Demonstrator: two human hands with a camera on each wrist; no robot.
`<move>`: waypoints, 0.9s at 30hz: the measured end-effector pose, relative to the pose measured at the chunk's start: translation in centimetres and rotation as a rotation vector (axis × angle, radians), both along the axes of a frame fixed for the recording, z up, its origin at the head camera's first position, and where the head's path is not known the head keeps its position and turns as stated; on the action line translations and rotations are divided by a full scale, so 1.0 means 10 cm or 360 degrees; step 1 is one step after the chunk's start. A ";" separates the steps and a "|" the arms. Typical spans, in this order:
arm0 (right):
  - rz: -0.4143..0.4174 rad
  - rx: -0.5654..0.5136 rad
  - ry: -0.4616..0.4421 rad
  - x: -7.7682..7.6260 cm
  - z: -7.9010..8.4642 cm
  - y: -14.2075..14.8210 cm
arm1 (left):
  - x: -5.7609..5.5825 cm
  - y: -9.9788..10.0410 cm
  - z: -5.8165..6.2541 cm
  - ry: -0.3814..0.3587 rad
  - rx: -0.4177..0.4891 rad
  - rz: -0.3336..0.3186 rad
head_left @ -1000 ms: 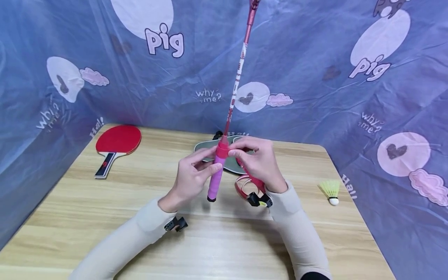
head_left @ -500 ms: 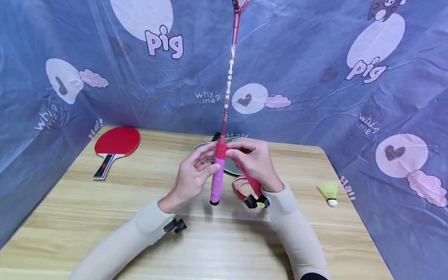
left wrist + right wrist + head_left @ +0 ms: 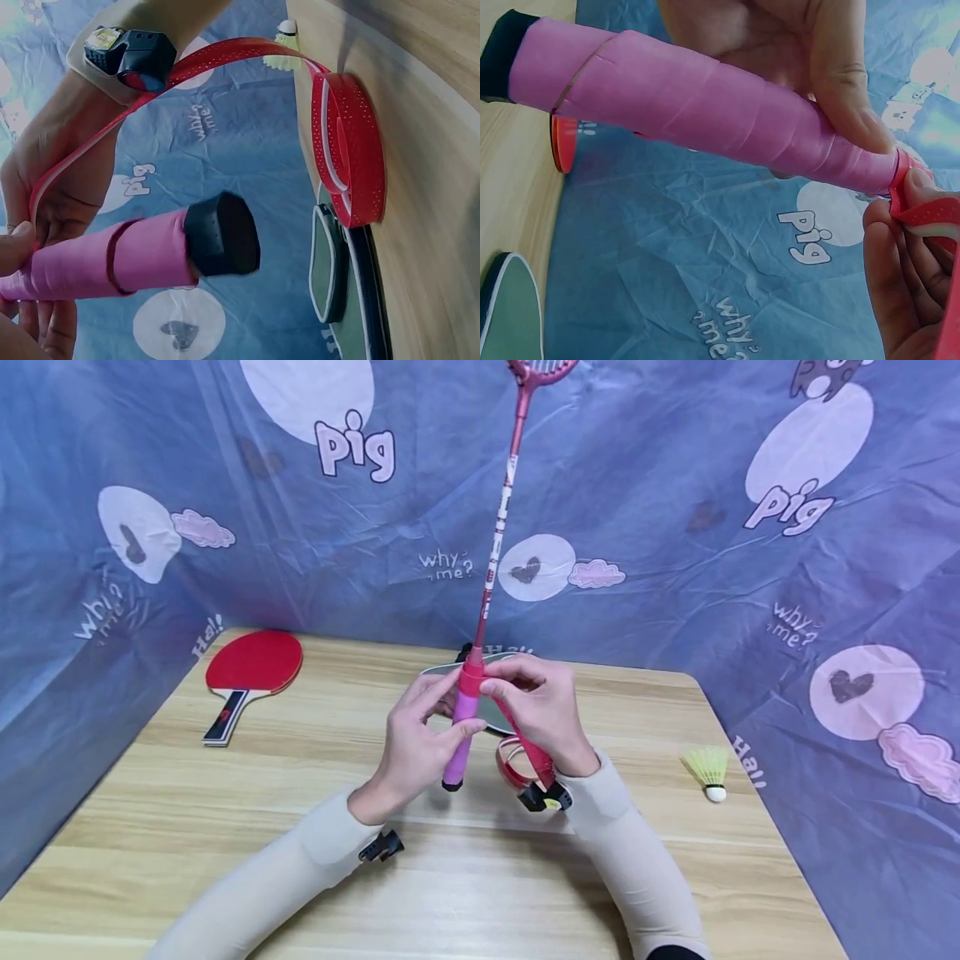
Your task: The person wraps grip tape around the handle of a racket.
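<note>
A badminton racket [image 3: 495,547] stands nearly upright above the table, its head cut off by the top of the head view. Purple wrap covers its handle [image 3: 705,105], with a black cap at the butt. My left hand [image 3: 420,735] grips the handle between thumb and fingers. Around the handle's top goes a red perforated grip tape [image 3: 352,142], and my right hand [image 3: 536,706] pinches that tape close to the handle. From there the strip hangs down past the right wrist to a loose coil on the table, seen in the left wrist view.
A red table tennis bat [image 3: 255,662] lies at the table's back left. Behind my hands is a green case with pale piping [image 3: 326,262], partly hidden. A yellow shuttlecock [image 3: 708,772] lies on the right. Blue printed cloth [image 3: 645,468] hangs around the table.
The racket's head end tipped left, then back right, and more of the head now shows. My left thumb has shifted across the handle. The right hand moved slightly left, still pinching the tape.
</note>
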State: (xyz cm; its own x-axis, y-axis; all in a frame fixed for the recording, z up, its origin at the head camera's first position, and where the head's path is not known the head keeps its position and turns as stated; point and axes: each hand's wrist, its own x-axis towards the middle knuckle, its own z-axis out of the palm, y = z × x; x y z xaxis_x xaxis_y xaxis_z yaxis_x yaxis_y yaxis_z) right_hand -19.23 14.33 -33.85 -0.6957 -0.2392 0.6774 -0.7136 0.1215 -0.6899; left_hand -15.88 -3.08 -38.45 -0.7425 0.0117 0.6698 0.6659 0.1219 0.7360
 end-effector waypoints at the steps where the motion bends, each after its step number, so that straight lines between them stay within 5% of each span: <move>1: 0.0002 0.0002 0.0003 0.00 0.00 0.00 | 0.00 0.00 0.00 0.0014 0.0014 0.0002; 8: -0.0032 0.0124 0.0031 0.02 0.03 -0.01 | -0.02 -0.01 -0.03 0.0054 0.0135 -0.0005; 16: -0.0057 0.0443 0.0046 0.06 0.14 0.12 | -0.02 -0.03 -0.02 0.0058 0.0088 -0.0052; 27: -0.0055 0.0431 -0.0023 0.02 0.14 0.18 | -0.01 -0.04 -0.01 0.0027 0.0062 -0.0200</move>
State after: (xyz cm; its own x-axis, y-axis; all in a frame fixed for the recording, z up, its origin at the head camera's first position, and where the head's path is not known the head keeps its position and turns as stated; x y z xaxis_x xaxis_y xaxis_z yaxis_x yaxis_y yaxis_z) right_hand -19.00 16.09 -32.46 -0.7155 -0.3860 0.5822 -0.6963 0.3270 -0.6389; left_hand -16.03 -3.50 -38.59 -0.7253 0.0777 0.6841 0.6866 0.0084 0.7270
